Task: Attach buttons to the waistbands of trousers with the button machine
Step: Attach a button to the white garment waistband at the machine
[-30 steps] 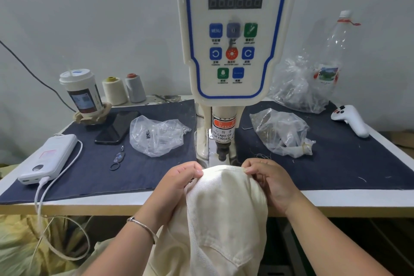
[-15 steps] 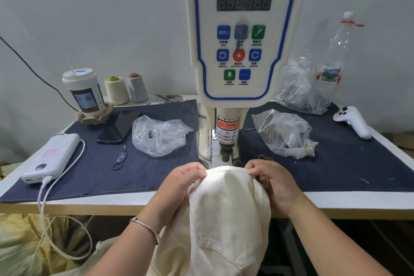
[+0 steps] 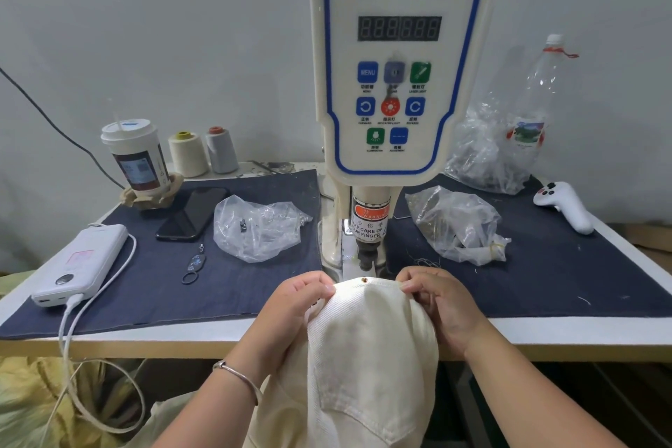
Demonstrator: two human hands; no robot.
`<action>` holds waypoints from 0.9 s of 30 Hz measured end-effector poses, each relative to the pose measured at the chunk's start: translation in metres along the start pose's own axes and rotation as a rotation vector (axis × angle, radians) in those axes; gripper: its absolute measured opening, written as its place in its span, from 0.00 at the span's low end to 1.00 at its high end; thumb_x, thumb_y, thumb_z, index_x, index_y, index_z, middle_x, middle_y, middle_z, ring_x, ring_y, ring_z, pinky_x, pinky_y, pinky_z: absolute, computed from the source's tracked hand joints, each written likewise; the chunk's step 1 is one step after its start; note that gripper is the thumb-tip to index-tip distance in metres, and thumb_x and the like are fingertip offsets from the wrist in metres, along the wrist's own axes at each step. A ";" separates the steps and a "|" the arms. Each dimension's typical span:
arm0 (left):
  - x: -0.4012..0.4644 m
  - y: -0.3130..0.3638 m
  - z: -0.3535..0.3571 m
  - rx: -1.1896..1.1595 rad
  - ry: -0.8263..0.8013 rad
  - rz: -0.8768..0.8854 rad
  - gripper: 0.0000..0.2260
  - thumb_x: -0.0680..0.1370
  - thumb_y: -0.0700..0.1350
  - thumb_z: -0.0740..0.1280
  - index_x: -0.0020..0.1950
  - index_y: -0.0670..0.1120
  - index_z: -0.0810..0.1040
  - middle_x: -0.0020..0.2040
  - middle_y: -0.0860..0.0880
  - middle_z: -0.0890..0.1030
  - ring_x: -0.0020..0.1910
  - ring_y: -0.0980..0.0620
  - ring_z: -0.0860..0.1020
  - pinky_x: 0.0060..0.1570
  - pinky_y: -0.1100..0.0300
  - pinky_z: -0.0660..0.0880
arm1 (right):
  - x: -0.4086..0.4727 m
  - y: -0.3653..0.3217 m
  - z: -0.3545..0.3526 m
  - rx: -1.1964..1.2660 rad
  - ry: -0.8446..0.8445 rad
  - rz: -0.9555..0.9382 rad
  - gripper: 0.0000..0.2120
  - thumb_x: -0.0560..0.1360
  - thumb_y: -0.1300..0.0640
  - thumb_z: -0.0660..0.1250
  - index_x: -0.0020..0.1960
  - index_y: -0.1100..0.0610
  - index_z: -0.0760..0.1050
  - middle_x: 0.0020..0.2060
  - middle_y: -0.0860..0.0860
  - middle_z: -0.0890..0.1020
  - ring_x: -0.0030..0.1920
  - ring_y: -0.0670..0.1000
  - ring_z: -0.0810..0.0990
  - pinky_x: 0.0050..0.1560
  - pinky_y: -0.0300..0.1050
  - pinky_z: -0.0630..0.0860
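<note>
So I'm pinching the cream trousers (image 3: 371, 345) at the waistband with both hands, left hand (image 3: 294, 305) and right hand (image 3: 436, 302) gripping either side of the fold, just below the button machine (image 3: 400, 84) punch. A small brown button (image 3: 364, 280) is sitting on the fabric's top edge between my fingertips.

A white table (image 3: 225, 333) holds a dark blue cloth (image 3: 254, 287); on the left lie a power bank (image 3: 82, 264), a phone (image 3: 191, 213) and a plastic bag (image 3: 258, 227); far right lies a white controller (image 3: 563, 205).
</note>
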State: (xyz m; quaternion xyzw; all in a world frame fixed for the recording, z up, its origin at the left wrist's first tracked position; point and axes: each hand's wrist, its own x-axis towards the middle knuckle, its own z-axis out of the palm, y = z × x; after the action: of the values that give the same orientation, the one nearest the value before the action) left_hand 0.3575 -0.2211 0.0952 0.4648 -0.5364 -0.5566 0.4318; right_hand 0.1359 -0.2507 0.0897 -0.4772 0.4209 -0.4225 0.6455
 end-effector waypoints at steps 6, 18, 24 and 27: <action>-0.001 0.005 0.002 0.001 0.009 -0.019 0.06 0.69 0.47 0.65 0.33 0.47 0.73 0.29 0.53 0.69 0.28 0.58 0.67 0.28 0.69 0.65 | -0.004 -0.002 0.005 0.082 0.004 0.004 0.06 0.62 0.61 0.63 0.31 0.62 0.67 0.27 0.55 0.65 0.27 0.50 0.64 0.31 0.40 0.64; -0.059 0.037 -0.003 -0.012 -0.139 0.139 0.12 0.68 0.49 0.69 0.36 0.41 0.72 0.38 0.42 0.69 0.38 0.45 0.65 0.37 0.55 0.61 | -0.071 -0.042 0.023 -0.154 -0.113 -0.196 0.05 0.62 0.59 0.64 0.30 0.58 0.71 0.28 0.53 0.66 0.30 0.49 0.63 0.33 0.46 0.57; -0.102 0.057 -0.017 0.083 -0.168 0.163 0.15 0.72 0.51 0.67 0.51 0.42 0.81 0.55 0.43 0.81 0.54 0.45 0.79 0.55 0.57 0.75 | -0.111 -0.069 0.051 0.014 -0.249 -0.236 0.04 0.61 0.62 0.59 0.28 0.59 0.67 0.28 0.55 0.62 0.28 0.50 0.62 0.29 0.41 0.59; -0.121 0.051 -0.033 0.158 -0.041 0.075 0.20 0.71 0.56 0.68 0.58 0.48 0.81 0.58 0.46 0.82 0.61 0.47 0.78 0.66 0.45 0.72 | -0.125 -0.078 0.062 0.052 -0.279 -0.287 0.04 0.60 0.62 0.56 0.28 0.59 0.63 0.28 0.55 0.61 0.29 0.53 0.58 0.33 0.48 0.54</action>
State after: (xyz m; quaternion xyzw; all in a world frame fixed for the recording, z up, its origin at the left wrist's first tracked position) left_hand 0.4124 -0.1117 0.1534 0.4656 -0.6045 -0.5052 0.4033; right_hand 0.1470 -0.1309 0.1946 -0.5694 0.2439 -0.4505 0.6429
